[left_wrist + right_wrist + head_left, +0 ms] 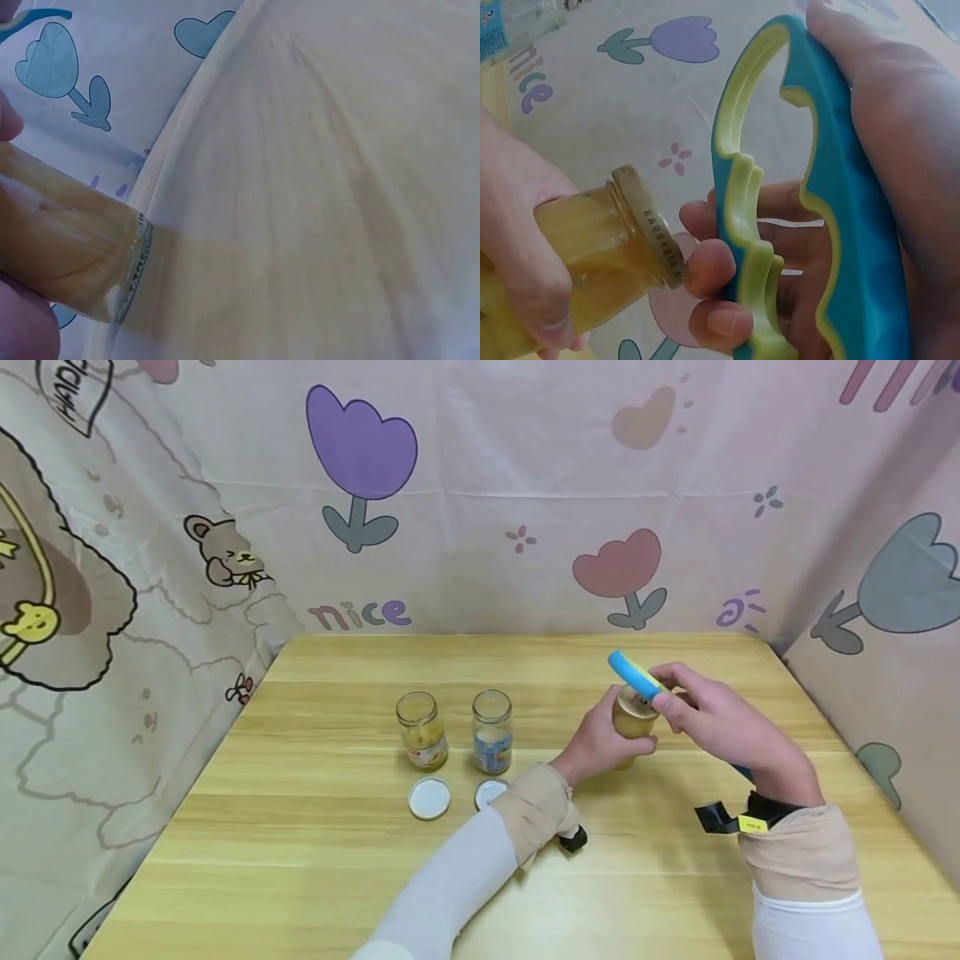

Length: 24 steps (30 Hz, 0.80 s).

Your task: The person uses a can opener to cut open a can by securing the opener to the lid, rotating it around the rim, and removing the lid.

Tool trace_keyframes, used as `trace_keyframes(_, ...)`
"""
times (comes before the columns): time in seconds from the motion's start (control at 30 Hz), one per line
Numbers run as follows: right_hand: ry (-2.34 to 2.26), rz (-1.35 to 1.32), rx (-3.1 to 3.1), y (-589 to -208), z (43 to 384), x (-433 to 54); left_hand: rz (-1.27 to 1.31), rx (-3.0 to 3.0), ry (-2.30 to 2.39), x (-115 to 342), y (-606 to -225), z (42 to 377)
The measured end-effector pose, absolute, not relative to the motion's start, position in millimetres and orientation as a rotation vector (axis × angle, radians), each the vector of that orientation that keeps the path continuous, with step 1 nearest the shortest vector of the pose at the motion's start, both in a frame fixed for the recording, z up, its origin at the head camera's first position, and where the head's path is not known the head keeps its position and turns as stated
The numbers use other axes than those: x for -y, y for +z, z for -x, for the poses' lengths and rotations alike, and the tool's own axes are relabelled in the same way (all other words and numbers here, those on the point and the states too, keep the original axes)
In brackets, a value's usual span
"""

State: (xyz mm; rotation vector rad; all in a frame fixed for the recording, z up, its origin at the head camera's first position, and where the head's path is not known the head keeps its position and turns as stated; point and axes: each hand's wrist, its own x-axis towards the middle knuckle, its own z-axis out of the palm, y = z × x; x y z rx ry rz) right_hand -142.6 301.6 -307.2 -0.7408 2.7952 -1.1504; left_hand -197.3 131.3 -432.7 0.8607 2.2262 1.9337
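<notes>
My left hand (600, 739) grips a glass jar (592, 259) of yellowish fruit, which has a gold metal lid (649, 225) on it. In the head view the jar stands upright or nearly so; whether its base touches the table cannot be told. Beside the lid, my right hand (708, 710) holds a blue and green jar opener (739, 202) with stepped, notched inner edges. In the right wrist view the fingers curl round the opener, and it stands apart from the lid. The left wrist view shows the jar's lower end (82, 247) and one tip of the opener (37, 15).
Left of my hands stand two uncapped glass jars, one with yellow contents (422, 735) and one with a blue label (492, 739). Two white lids, a left one (429, 798) and a partly covered right one (489, 792), lie before them. A patterned cloth (480, 460) hangs behind the wooden table (300, 860).
</notes>
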Motion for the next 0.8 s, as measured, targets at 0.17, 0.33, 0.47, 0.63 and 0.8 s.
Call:
trace_keyframes(0.17, -1.218, 0.758, -2.733, -310.4, 144.1, -296.4, -0.797, -2.253, 1.910, -124.5, -432.0, 192.0)
trace_keyframes(0.33, -1.233, 0.678, -2.725, -309.3, 141.8, -295.5, -0.785, -2.211, 1.927, -119.9, -430.1, 187.3)
trace_keyframes(0.47, -1.220, 0.702, -2.741, -309.1, 140.3, -295.0, -0.785, -2.197, 1.926, -115.2, -429.3, 183.4)
trace_keyframes(0.63, -1.207, 0.696, -2.766, -307.9, 139.1, -293.4, -0.803, -2.195, 1.915, -107.1, -430.0, 180.4)
trace_keyframes(0.8, -1.195, 0.792, -2.839, -308.4, 139.2, -289.5, -0.848, -2.186, 1.909, -98.9, -432.6, 178.2)
